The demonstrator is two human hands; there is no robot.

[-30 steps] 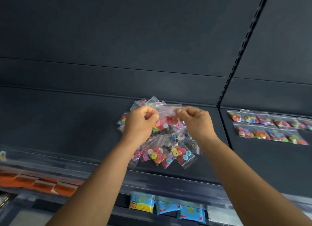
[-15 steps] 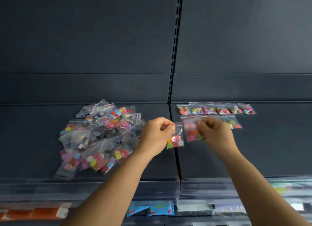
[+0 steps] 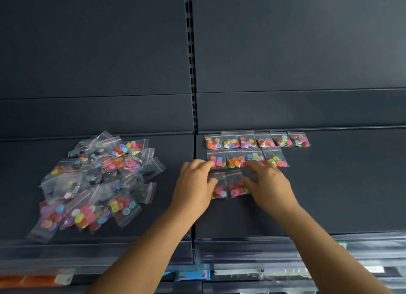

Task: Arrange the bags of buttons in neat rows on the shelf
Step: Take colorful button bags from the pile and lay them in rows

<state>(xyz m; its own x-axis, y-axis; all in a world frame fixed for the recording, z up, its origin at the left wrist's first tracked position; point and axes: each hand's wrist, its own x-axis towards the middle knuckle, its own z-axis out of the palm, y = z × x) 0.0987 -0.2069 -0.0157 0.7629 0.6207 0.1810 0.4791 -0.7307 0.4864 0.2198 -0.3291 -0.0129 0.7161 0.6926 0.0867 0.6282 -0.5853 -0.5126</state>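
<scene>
My left hand (image 3: 194, 185) and right hand (image 3: 269, 187) lie palm down with fingers loosely spread on the dark shelf (image 3: 342, 183), each resting on a small clear bag of buttons: the left thumb touches one bag (image 3: 219, 189), the right thumb and fingers press the bag beside it (image 3: 236, 187). These two bags sit side by side and start a third row nearest me. Just behind them a second row of four bags (image 3: 247, 158) runs left to right, its front edge partly under my fingertips, and behind that a back row of six bags (image 3: 257, 139) lies close to the rear panel. To my left, across the slotted upright (image 3: 191, 74) that divides the shelving, a loose pile of unsorted bags (image 3: 94, 179) lies heaped and overlapping on the neighbouring shelf section. A clear plastic strip (image 3: 241, 249) runs along the shelf's front edge below my forearms
</scene>
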